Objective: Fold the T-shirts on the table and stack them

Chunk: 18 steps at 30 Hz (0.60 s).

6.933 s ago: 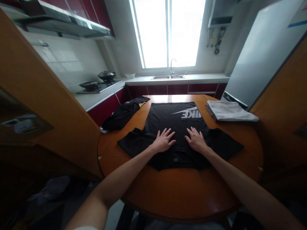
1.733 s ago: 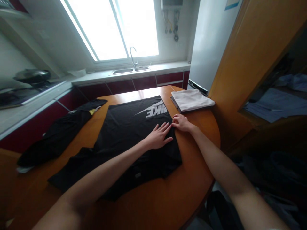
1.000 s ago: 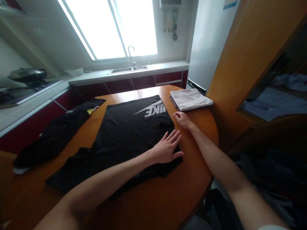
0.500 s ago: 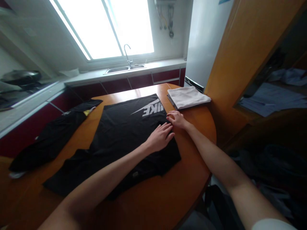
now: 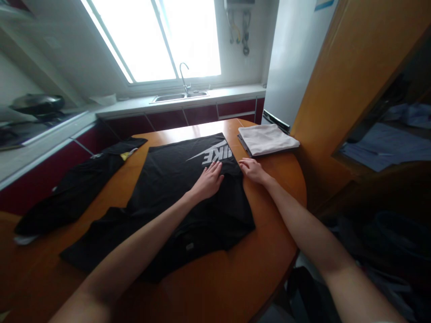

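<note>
A black T-shirt (image 5: 175,179) with a white NIKE print lies spread on the wooden table, its collar end towards me. Flat on the cloth just below the print rests my left hand (image 5: 208,181), fingers stretched out and holding nothing. My right hand (image 5: 254,171) is at the shirt's right edge, its bent fingertips touching the border of the cloth; it looks loosely open. Some of the shirt is hidden behind my left forearm.
A folded white cloth on darker fabric (image 5: 267,139) sits at the table's (image 5: 279,197) far right. Another dark garment (image 5: 81,184) lies along the left side. Beyond are a counter with a sink (image 5: 180,96), a pan (image 5: 38,104) and a refrigerator (image 5: 286,63).
My left hand has slid left and slightly away from me across the shirt, leaving its right edge. My right hand stays by that edge. The camera view has shifted slightly.
</note>
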Motion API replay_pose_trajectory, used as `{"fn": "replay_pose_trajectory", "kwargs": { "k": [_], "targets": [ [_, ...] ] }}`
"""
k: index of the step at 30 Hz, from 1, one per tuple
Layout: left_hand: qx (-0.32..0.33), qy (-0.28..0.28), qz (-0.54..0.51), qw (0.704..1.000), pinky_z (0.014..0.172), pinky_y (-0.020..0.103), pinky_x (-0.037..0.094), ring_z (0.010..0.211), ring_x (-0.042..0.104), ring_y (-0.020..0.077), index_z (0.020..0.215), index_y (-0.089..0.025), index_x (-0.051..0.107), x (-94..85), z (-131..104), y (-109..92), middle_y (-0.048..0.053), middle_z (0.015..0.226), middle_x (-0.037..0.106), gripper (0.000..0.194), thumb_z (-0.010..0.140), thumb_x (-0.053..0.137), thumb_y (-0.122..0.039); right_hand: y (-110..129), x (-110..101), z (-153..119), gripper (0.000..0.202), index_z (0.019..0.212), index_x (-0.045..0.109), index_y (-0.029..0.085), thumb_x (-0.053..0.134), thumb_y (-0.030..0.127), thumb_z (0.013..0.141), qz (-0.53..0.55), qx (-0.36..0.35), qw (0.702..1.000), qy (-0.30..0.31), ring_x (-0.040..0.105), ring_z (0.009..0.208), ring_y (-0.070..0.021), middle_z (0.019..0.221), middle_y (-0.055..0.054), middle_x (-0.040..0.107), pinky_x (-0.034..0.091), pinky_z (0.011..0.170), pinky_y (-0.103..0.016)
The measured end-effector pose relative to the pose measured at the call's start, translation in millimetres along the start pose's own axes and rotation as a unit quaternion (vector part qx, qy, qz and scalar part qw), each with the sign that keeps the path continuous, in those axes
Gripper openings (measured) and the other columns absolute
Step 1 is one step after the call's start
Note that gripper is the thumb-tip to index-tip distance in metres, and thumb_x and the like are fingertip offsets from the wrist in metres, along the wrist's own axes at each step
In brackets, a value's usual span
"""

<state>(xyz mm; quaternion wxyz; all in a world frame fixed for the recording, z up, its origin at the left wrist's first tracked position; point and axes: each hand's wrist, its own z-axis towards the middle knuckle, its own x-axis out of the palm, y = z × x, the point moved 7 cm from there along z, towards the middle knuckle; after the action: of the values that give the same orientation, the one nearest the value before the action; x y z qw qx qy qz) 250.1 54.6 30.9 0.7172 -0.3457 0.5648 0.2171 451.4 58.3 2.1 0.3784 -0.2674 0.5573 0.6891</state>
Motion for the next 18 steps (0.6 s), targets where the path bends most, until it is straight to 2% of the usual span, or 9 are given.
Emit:
{"fn": "replay_pose_trajectory", "kwargs": {
  "k": [4,7,9,14,18],
  "targets": [
    [-0.034,-0.01,-0.013,0.999,0.123,0.052,0.021,0.154,0.02,0.0288,0.154,-0.013,0.038,-29.4,-19,29,0.014,0.163,0.031,0.06,0.099,0.035,-0.038,16,9,-7,0.045,0.135,0.062,0.025,0.06,0.045,0.095,-0.024,-0.038,0.999,0.018,0.039,0.144,-0.0262,0.153,-0.011,0.05,0.031,0.116,-0.049],
    [-0.049,-0.034,-0.019,0.998,0.124,0.05,0.021,0.153,0.023,0.0278,0.152,-0.012,0.041,-51.2,-46,51,0.013,0.162,0.035,0.063,0.097,0.037,-0.044,25,19,-12,0.048,0.138,0.059,0.023,0.062,0.043,0.094,-0.06,-0.051,0.996,0.052,0.035,0.147,-0.0294,0.155,-0.014,0.046,0.025,0.118,-0.055],
    [-0.063,-0.058,-0.024,0.996,0.124,0.048,0.023,0.152,0.027,0.0268,0.15,-0.013,0.043,-66.7,-68,68,0.013,0.159,0.04,0.065,0.096,0.037,-0.049,27,18,-13,0.046,0.137,0.06,0.023,0.059,0.041,0.096,-0.063,-0.042,0.996,0.051,0.036,0.146,-0.0296,0.154,-0.015,0.046,0.026,0.117,-0.055],
    [-0.134,-0.127,-0.022,0.982,0.122,0.048,0.03,0.147,0.037,0.0288,0.143,-0.013,0.052,-108.8,-130,120,0.013,0.153,0.049,0.069,0.092,0.039,-0.057,44,1,-18,0.04,0.135,0.062,0.022,0.047,0.032,0.099,-0.04,-0.051,0.997,-0.037,0.04,0.144,-0.0255,0.154,-0.012,0.048,0.029,0.118,-0.05],
    [-0.221,-0.188,-0.018,0.957,0.12,0.047,0.035,0.138,0.049,0.029,0.138,-0.013,0.057,-132.2,-176,152,0.012,0.146,0.056,0.062,0.09,0.041,-0.049,76,1,-32,0.044,0.14,0.059,0.023,0.04,0.026,0.1,-0.038,-0.088,0.992,-0.076,0.034,0.148,-0.0238,0.156,-0.008,0.045,0.025,0.121,-0.047]
  ]
}}
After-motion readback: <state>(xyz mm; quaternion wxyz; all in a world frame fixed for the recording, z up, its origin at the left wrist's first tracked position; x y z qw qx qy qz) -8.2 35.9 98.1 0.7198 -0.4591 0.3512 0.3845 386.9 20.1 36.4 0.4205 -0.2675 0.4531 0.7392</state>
